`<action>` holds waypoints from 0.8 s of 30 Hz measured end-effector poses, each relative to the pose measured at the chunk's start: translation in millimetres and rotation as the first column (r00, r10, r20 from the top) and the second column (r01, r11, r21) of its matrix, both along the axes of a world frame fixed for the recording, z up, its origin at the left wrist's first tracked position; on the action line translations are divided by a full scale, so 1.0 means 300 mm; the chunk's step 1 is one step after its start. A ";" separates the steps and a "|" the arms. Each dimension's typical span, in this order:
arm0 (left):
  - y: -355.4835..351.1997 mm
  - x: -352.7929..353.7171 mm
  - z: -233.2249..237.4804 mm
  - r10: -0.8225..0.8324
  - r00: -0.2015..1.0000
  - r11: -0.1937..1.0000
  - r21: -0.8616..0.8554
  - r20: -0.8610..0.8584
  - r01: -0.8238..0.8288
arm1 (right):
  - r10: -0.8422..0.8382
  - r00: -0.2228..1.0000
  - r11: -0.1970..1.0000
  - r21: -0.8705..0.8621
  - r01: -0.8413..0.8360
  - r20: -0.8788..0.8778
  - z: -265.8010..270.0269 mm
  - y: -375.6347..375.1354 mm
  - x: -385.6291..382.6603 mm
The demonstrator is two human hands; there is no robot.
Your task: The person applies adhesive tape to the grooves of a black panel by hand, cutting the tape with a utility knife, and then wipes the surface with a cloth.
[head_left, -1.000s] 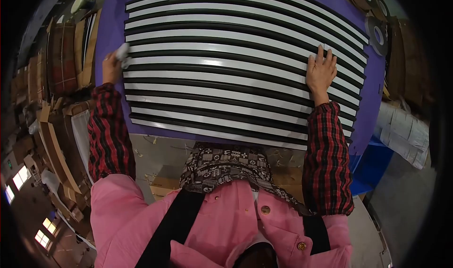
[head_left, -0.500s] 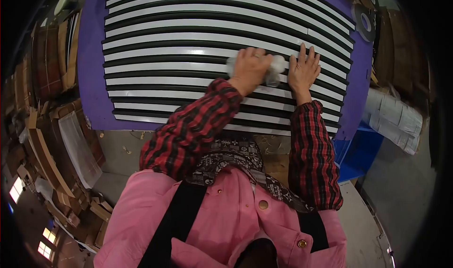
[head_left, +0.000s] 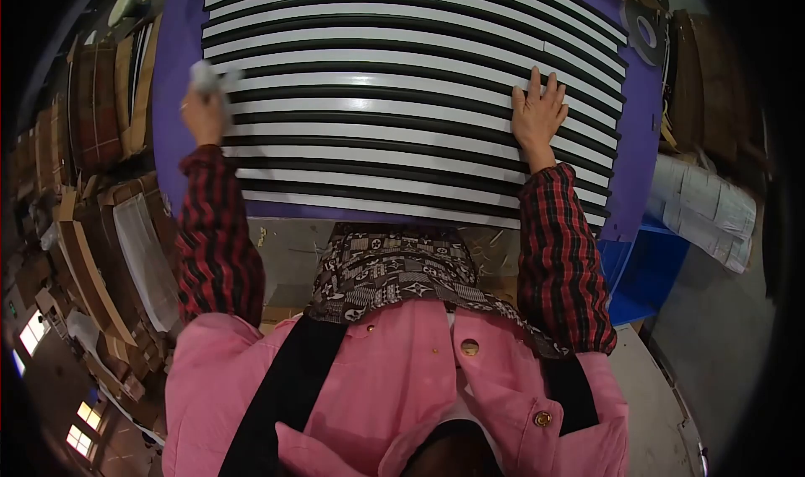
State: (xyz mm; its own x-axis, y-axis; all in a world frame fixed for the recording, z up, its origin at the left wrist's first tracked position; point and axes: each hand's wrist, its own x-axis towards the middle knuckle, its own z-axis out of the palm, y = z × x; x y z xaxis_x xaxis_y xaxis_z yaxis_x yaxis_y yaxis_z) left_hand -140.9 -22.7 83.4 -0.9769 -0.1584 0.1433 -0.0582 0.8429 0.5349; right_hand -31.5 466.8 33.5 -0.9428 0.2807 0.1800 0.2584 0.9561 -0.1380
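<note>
Long white strips with black edges lie side by side across a purple work surface. At their left ends, my left hand is closed around a crumpled whitish cloth, blurred by motion. Towards the right ends, my right hand rests flat on the strips with its fingers spread.
Rolls of tape sit at the surface's far right corner. A blue bin and plastic-wrapped bundles stand to the right. On the left are stacked cardboard pieces and a wrapped pack.
My left hand has swept the cloth leftward from near my right hand to the strips' left ends. My right hand stays at about the same place.
</note>
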 end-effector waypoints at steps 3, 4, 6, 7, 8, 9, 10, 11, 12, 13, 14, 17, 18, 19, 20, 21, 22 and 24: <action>0.659 0.218 0.025 -0.509 0.802 0.765 0.262 -0.313 0.588 | 0.003 0.999 0.999 -0.033 -0.002 0.042 0.020 -0.027 0.058; 0.826 0.295 0.010 -0.649 0.692 0.699 0.112 -0.314 0.707 | -0.002 0.999 1.000 -0.030 0.004 0.054 0.015 -0.035 0.083; 1.057 0.408 -0.042 -0.743 0.570 0.630 -0.081 -0.351 0.772 | -0.012 0.998 1.000 0.001 0.012 0.067 -0.011 -0.037 0.090; 1.081 0.403 -0.065 -0.739 0.606 0.652 -0.089 -0.294 0.753 | 0.007 0.999 1.000 -0.006 -0.006 0.044 -0.009 -0.037 0.091; 1.086 0.397 -0.086 -0.733 0.639 0.671 -0.097 -0.233 0.735 | 0.023 0.999 1.000 -0.013 -0.023 0.024 -0.002 -0.040 0.094; 1.030 0.372 -0.061 -0.717 0.674 0.695 -0.110 -0.182 0.710 | 0.010 0.999 1.000 -0.001 -0.010 0.043 -0.002 -0.041 0.095; 0.947 0.347 -0.081 -0.704 0.689 0.709 -0.125 -0.170 0.694 | 0.010 0.999 1.000 -0.006 -0.009 0.048 -0.001 -0.039 0.091; 0.841 0.330 -0.102 -0.689 0.709 0.724 -0.141 -0.151 0.675 | 0.019 0.999 1.000 0.009 -0.019 0.045 -0.005 -0.038 0.099; 0.709 0.294 -0.074 -0.678 0.722 0.733 -0.203 -0.136 0.650 | 0.025 0.999 0.999 0.025 -0.026 0.037 -0.007 -0.039 0.101; 0.554 0.259 -0.067 -0.668 0.725 0.739 -0.265 -0.168 0.619 | 0.029 0.999 0.999 0.013 -0.030 0.032 -0.002 -0.042 0.099; 0.389 0.222 -0.062 -0.652 0.752 0.745 -0.270 -0.096 0.610 | 0.022 0.999 1.000 0.008 -0.023 0.033 0.000 -0.042 0.097; -0.082 0.125 -0.049 -0.466 0.883 0.789 -0.423 0.059 0.445 | 0.023 0.999 1.000 0.020 -0.024 0.039 -0.003 -0.052 0.099; -0.242 0.086 -0.079 -0.395 0.916 0.835 -0.388 0.072 0.390 | 0.022 0.999 0.999 0.027 -0.024 0.041 -0.007 -0.050 0.096; -0.383 0.061 -0.128 -0.320 0.944 0.877 -0.351 0.085 0.329 | 0.024 0.999 0.999 0.038 -0.025 0.041 -0.008 -0.044 0.093; -0.489 0.051 -0.156 -0.151 0.981 0.923 -0.337 0.123 0.184 | 0.024 0.999 0.999 0.044 -0.026 0.038 -0.007 -0.042 0.089; -0.476 0.053 -0.123 0.017 0.986 0.944 -0.327 0.166 0.039 | 0.028 0.999 0.999 0.028 -0.029 0.031 -0.009 -0.044 0.089; -0.434 0.053 -0.121 0.146 0.989 0.937 -0.321 -0.009 -0.141 | 0.031 0.999 0.999 0.012 -0.032 0.028 -0.011 -0.044 0.094; -0.111 0.066 -0.024 -0.080 0.991 0.971 -0.234 -0.110 0.053 | 0.027 1.000 1.000 -0.013 -0.027 0.006 0.002 -0.054 0.100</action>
